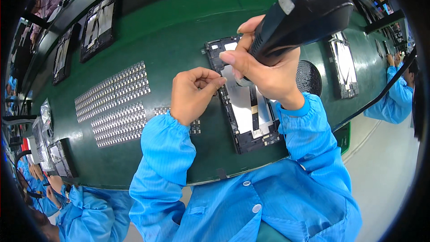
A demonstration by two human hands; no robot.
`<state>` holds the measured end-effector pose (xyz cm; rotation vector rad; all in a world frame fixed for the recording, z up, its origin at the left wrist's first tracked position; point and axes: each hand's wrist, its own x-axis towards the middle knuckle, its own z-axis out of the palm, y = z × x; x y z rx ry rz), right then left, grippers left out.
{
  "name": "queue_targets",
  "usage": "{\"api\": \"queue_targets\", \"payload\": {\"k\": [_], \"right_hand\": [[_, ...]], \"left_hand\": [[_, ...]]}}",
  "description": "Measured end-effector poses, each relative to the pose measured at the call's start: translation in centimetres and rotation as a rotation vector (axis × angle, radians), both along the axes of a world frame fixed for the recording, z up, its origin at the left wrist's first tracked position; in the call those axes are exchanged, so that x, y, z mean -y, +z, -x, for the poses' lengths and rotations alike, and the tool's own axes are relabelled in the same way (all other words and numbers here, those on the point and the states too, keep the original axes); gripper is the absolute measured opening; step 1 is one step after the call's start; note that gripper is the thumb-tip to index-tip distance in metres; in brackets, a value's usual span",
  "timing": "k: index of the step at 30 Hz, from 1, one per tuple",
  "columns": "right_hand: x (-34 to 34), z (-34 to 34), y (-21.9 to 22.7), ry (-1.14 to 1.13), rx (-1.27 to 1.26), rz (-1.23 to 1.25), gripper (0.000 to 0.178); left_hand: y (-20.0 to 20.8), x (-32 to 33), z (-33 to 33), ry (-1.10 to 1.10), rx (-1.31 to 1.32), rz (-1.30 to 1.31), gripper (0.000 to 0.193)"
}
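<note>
An opened tablet body (237, 112), with a black frame, silver panels and a dark ribbon strip, lies on the green bench in front of me. My right hand (273, 71) is wrapped round a bulky black handheld tool (304, 22), whose metal tip points down over the tablet. Beside the tablet's left edge, my left hand (195, 92) has thumb and forefinger pinched together. Whatever sits between those fingertips is too small to make out. The tool and my right hand cover part of the tablet's upper right side.
Left of my hands lie sheets of small parts (112, 92). A round dark textured thing (309, 78) sits right of my right hand. Further tablet bodies lie at right (342, 65) and far left (98, 27). A black cable (376, 101) crosses at right. Co-workers in blue sleeves flank both sides.
</note>
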<state>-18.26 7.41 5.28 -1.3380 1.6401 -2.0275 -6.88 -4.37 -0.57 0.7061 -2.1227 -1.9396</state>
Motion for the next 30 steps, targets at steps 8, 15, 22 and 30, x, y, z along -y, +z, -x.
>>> {"api": "queue_targets", "payload": {"k": [8,15,22,30], "right_hand": [[1.0,-0.8,1.4,0.061,-0.014,0.047,0.039],[2.6,-1.1,0.3,0.069,-0.012,0.042,0.035],[2.9,-1.0,0.0,0.092,-0.009,0.029,0.034],[2.7,-1.8,-0.5,0.141,-0.135,-0.011,0.033]], "left_hand": [[0.2,0.9,0.3,-0.02,0.091,-0.037,0.017],[0.0,1.6,0.8,-0.088,0.081,-0.073,0.015],[0.0,1.7,0.7,-0.097,0.123,-0.083,0.013],[0.3,1.7,0.7,-0.095,0.074,-0.012,0.006]]}}
